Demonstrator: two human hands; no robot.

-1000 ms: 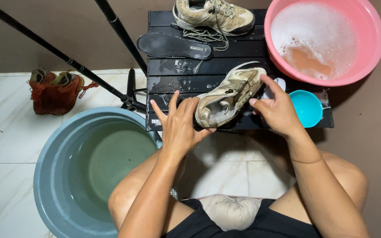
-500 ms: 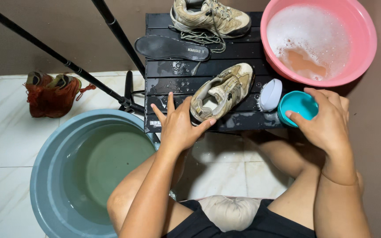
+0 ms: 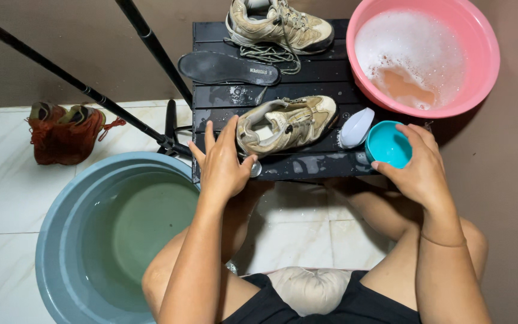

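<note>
- The left hand (image 3: 222, 165) lies open and flat, fingers spread, pressing the heel of the tan shoe (image 3: 286, 123) on the wet black slatted table (image 3: 325, 163); it pins rather than clasps.
- The right hand (image 3: 418, 168) is closed around the small teal cup (image 3: 387, 144) at the table's front right edge.
- Left to right: a blue tub (image 3: 61, 240) of clear water on the floor, the pinned shoe, a white brush (image 3: 356, 127) just beside the cup, a pink basin (image 3: 481, 72) of suds.
- A second shoe (image 3: 280, 24) and a dark insole (image 3: 228, 68) lie at the table's back.
- To do this well, I judge: keep the heel pinned flat so the shoe cannot slide on the wet slats, and lift the cup level.
</note>
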